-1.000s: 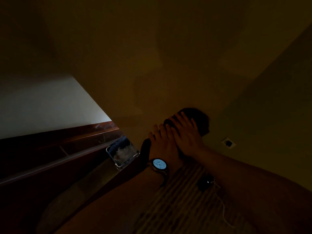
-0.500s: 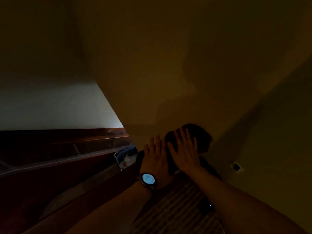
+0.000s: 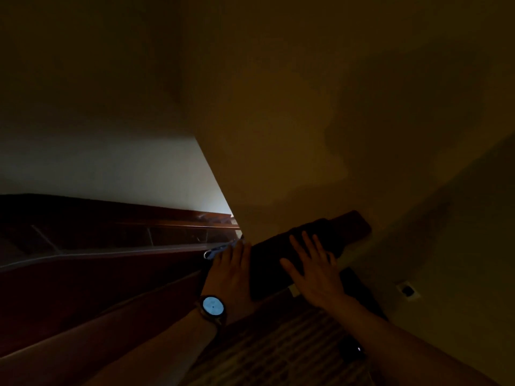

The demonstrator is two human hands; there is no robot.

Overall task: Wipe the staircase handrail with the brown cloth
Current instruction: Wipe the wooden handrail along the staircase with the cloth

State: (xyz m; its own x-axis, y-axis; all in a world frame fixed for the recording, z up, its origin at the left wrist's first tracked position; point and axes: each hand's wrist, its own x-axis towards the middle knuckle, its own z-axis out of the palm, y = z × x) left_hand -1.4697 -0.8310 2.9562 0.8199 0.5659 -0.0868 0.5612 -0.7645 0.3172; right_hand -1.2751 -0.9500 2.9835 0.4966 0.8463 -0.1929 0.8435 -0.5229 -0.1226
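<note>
A dim stairwell inside a home.

Plain painted walls (image 3: 320, 107) meet at a corner and close in on a narrow space, with the underside of an upper flight or sloped ceiling slanting overhead. A dark polished wooden handrail (image 3: 354, 222) ends against the wall, and a second run of reddish wood railing (image 3: 117, 218) slopes away on the left above what looks like a glass panel with a pale edge (image 3: 111, 240). A small wall socket or switch plate (image 3: 407, 290) sits low on the right wall. The only strong light falls on a pale wall (image 3: 111, 168) beyond the railing; everything nearer lies in shadow.
</note>
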